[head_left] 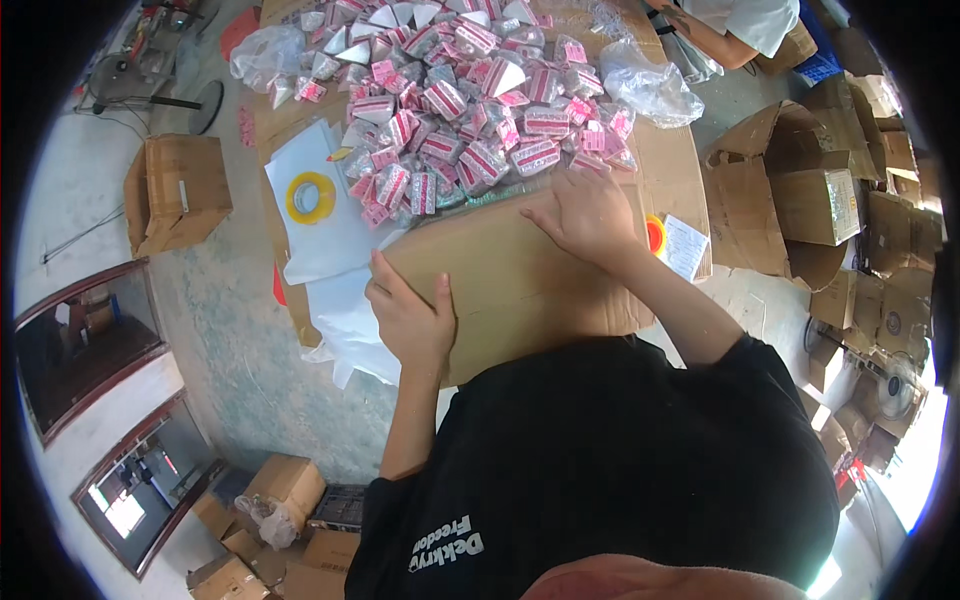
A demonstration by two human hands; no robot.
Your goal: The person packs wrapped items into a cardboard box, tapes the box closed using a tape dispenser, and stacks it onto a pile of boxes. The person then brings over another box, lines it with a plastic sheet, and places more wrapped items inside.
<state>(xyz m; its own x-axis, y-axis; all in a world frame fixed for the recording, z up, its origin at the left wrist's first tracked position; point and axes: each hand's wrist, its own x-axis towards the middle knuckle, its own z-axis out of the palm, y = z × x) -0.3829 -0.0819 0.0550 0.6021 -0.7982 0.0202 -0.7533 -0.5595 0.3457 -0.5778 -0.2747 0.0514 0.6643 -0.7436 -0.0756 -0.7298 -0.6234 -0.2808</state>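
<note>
A brown cardboard box (pixel 520 285) lies against my body at the table's near edge, with its broad plain face toward me. My left hand (pixel 412 318) grips its left end, the thumb on the broad face and the fingers at the side edge. At the far right edge of the box, my right hand (pixel 598 222) holds on with fingertips over the edge and the thumb stretched along the face. Just beyond it is a large heap of small wedge-shaped packs (pixel 480 100) in pink, white and grey. Some of their near side is hidden by the box.
Left of the box are a yellow tape roll (pixel 310 198) and white sheets (pixel 305 240). An orange-yellow roll (pixel 655 235) and a written paper (pixel 684 247) lie right. Clear plastic bags (pixel 650 85) flank the heap. Another person's arm (pixel 705 35) shows far right. Cartons (pixel 785 190) stand around.
</note>
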